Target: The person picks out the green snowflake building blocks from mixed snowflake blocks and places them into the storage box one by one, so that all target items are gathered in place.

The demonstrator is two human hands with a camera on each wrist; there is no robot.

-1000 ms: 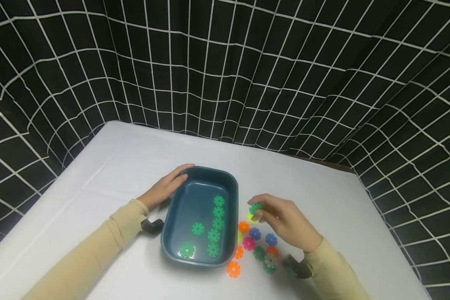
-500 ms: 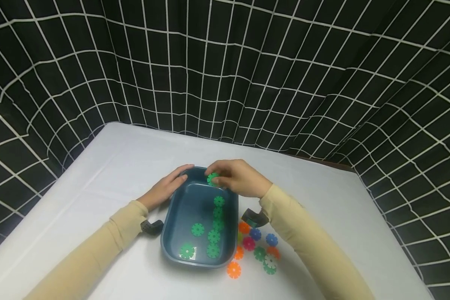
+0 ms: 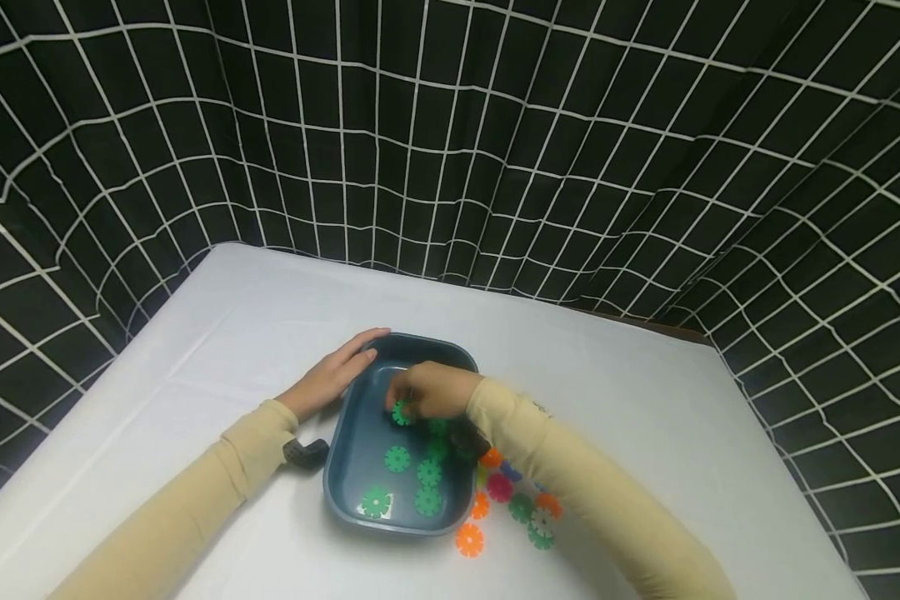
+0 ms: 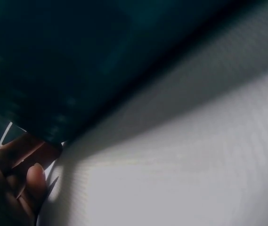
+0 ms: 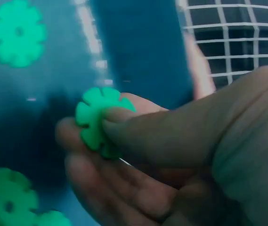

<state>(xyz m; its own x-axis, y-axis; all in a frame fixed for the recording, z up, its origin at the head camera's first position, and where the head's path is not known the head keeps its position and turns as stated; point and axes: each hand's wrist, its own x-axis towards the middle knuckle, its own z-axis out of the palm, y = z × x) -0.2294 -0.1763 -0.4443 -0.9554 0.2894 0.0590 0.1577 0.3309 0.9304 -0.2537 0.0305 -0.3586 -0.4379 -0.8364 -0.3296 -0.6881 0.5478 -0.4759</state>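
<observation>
My right hand (image 3: pixel 435 392) pinches a green notched plastic disc (image 3: pixel 401 412) inside the blue-green plastic basin (image 3: pixel 360 408). In the right wrist view the thumb lies on the face of that flower-shaped disc (image 5: pixel 96 117), with curled fingers behind it. My left hand (image 3: pixel 337 371) holds the basin's far left corner, thumb at the rim. Its other fingers (image 4: pixel 37 176) bend along the outer wall in the left wrist view. Several green discs (image 3: pixel 397 458) lie on the basin floor, some partly hidden under the right hand and wrist camera.
Right of the basin lies a loose group of discs: orange (image 3: pixel 469 540), pink (image 3: pixel 499 487), white (image 3: pixel 542 522), green (image 3: pixel 521 507) and blue, partly covered by the right forearm. A white cloth (image 3: pixel 270 292) covers the table. Black curtains with a white grid (image 3: pixel 420 150) stand around it.
My right hand has carried the green disc left from above the loose discs, past the basin's far edge, and down into the basin. The left hand and basin have stayed put.
</observation>
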